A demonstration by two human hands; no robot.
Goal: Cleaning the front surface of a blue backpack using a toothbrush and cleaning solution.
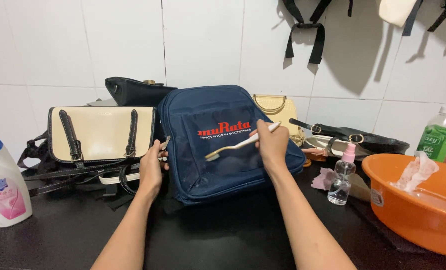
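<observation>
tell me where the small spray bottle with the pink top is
In the head view the spray bottle stands on the dark counter to the right, between the navy backpack and the orange basin, just beyond the right hand.

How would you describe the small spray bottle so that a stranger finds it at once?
On the dark counter, look just left of the orange basin. The spray bottle stands there upright. Unlike the green bottle behind the basin, it is clear with a pink pump top.

White tiled wall [203, 40] ahead of me, grey grout lines, soft shadows from black straps [305, 35] hanging up top. Black countertop [233, 235] below, matte, evenly lit.
</observation>
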